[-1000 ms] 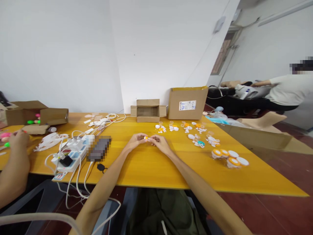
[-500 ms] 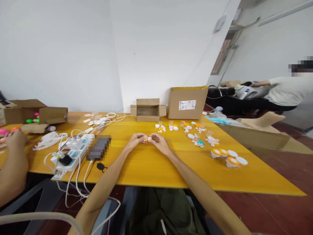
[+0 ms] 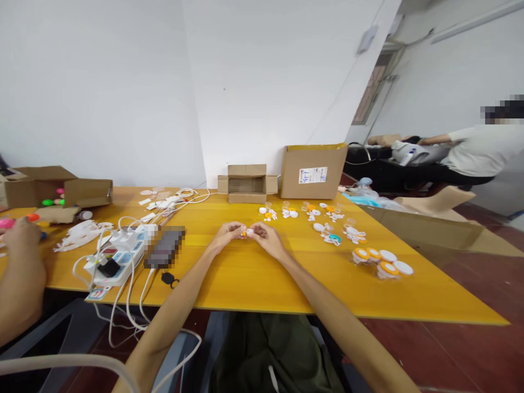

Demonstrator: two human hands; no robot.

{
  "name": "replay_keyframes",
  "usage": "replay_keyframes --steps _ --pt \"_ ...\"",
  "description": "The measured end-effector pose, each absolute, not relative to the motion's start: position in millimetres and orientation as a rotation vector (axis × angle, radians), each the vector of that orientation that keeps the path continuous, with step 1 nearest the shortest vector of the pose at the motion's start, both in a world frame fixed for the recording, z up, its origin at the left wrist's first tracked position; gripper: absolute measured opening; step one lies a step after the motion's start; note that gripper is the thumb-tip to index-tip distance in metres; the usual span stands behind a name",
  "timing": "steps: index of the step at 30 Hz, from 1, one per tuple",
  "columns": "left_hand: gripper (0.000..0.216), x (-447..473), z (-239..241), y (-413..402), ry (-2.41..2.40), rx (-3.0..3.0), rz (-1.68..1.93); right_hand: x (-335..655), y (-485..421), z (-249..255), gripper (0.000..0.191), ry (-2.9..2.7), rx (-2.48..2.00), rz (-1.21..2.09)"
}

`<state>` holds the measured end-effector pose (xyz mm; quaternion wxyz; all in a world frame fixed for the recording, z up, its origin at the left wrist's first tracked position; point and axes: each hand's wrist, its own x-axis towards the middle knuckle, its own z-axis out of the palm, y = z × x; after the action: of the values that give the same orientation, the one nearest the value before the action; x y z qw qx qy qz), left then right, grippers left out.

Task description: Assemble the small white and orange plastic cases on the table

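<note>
Over the middle of the yellow table (image 3: 245, 284), my left hand (image 3: 230, 234) and my right hand (image 3: 265, 236) meet at the fingertips. Pinched in the left fingers is a small orange and white plastic part (image 3: 244, 233). The right fingers close on a small white plastic part (image 3: 250, 232), which touches or nearly touches the orange one. Fingers cover most of both pieces, so their exact shape is hidden. To the right lie groups of loose white, orange and teal plastic parts (image 3: 334, 239). Nearer the right edge stand several clear containers with orange and white lids (image 3: 387, 267).
An open cardboard box (image 3: 246, 197) and a larger closed carton (image 3: 313, 172) stand against the wall. On the left are a power strip (image 3: 126, 256) with cables and a phone (image 3: 165, 248). Another person's hand (image 3: 20, 237) works among coloured balls at far left.
My hands hold almost the same pose over the table. At far left, the other person's hand has moved slightly left and down, uncovering more coloured pieces.
</note>
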<state>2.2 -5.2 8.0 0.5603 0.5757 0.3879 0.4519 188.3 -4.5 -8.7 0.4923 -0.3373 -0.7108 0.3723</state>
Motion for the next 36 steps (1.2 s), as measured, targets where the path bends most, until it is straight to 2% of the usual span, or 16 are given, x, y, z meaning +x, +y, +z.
replay_keyframes --steps 6,13,22,27,32,36 --pt "0.052 1 9 -7 0.888 1.39 1.045 188 -3 -10 0.029 -1.694 -0.819 0.928" --pt "0.056 3 11 -8 0.867 1.415 1.009 188 -1 -12 0.025 -1.713 -0.802 0.867" --pt "0.048 1 12 -9 0.875 1.39 0.982 192 -7 -11 0.008 -1.914 -0.669 0.483" --pt "0.052 2 13 -10 0.921 1.385 0.949 192 -11 -7 0.013 -1.997 -0.588 0.324" --pt "0.052 3 15 -13 0.918 1.41 0.967 192 -12 -5 0.01 -1.954 -0.658 0.43" --pt "0.052 4 18 -15 0.896 1.432 0.985 190 -10 -7 0.015 -1.866 -0.783 0.606"
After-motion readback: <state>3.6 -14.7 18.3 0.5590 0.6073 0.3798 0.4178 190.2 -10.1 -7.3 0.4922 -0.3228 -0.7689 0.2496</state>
